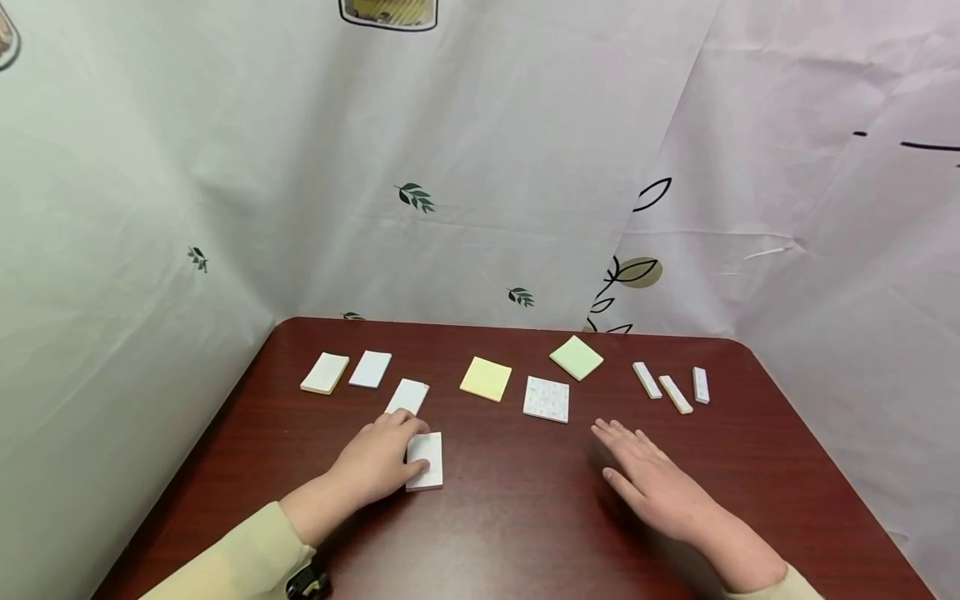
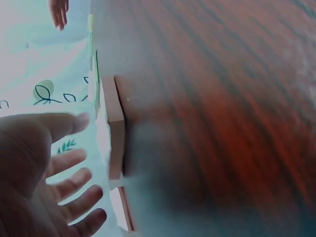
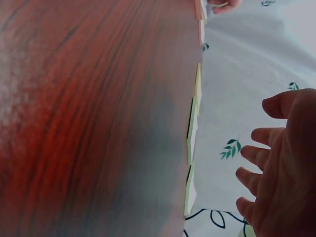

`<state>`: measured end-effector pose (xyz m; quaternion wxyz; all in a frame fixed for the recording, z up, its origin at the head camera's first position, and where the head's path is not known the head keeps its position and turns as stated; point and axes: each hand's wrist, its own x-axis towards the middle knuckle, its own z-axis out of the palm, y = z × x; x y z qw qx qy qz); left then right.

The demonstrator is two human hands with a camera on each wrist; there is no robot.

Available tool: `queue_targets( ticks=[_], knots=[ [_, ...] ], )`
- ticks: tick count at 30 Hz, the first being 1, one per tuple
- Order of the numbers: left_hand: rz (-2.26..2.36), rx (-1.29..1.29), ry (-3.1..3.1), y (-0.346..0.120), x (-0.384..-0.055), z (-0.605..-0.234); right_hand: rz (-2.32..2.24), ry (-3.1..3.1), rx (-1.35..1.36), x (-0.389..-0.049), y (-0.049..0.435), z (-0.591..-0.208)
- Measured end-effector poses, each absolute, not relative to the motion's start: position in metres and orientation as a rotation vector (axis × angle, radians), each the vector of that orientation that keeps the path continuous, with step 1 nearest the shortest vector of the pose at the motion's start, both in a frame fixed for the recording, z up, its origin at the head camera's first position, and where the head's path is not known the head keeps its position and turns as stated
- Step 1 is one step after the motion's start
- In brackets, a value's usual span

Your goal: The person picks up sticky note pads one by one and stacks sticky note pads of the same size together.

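Note:
A white notepad (image 1: 427,454) lies flat on the dark red table (image 1: 517,517), left of the middle. My left hand (image 1: 378,458) hovers over its left part, fingers spread and slightly bent. In the left wrist view a gap shows between the fingertips and the pad's thick edge (image 2: 115,98). Just beyond those fingers lies another white pad (image 1: 408,395), partly hidden by them. My right hand (image 1: 656,483) is held over the right half of the table, palm down, with its fingers extended and nothing in them.
Two white pads (image 1: 326,372) (image 1: 371,368) lie at the back left. A yellow sticky-note pad (image 1: 486,379), a printed square pad (image 1: 546,399) and a green sticky-note pad (image 1: 577,358) are near the back middle. Several narrow white strips (image 1: 676,394) lie at the right. A pale curtain (image 1: 480,167) hangs behind.

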<state>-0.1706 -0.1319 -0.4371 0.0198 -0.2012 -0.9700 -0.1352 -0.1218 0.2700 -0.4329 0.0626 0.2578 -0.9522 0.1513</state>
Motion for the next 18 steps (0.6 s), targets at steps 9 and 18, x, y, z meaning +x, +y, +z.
queue_targets(
  ticks=[9,18],
  knots=[
    [-0.193,-0.878,-2.995,-0.128,-0.160,-0.438,0.416,-2.819,0.789,-0.123,0.272,-0.434],
    [-0.227,-0.869,-3.037,-0.127,-0.163,-0.438,0.416,-2.861,0.766,-0.124,0.273,-0.436]
  ],
)
